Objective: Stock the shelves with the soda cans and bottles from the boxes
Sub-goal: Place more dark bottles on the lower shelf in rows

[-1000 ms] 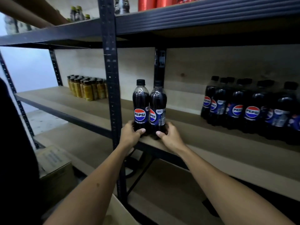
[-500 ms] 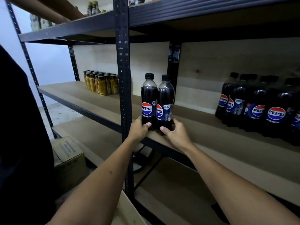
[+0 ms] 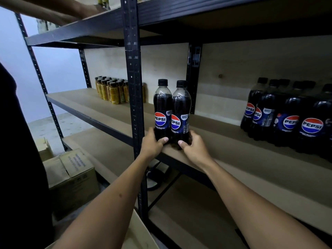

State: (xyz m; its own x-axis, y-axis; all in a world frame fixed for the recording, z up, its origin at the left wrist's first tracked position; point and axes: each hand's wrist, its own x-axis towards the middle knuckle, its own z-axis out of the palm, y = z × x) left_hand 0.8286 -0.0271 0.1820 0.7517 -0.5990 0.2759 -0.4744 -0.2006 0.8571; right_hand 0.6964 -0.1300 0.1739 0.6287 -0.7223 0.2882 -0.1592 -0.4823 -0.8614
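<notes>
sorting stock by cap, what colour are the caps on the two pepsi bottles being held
Black, on both Pepsi bottles; clearest in the head view.

A wooden shelf [image 3: 233, 151] is carrying two Pepsi bottles [image 3: 171, 112] standing at its near edge, a Pepsi cluster [image 3: 287, 115] far right, and yellow bottles [image 3: 113, 90] far left.

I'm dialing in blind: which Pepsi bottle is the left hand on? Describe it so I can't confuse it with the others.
Find the black upright post at the front of the shelving; the middle shelf runs right from it. At that shelf's front edge, beside the post, stand two Pepsi bottles, apart from the Pepsi group farther right. The left hand grips the left bottle, nearest the post; the right hand grips its twin.
</notes>
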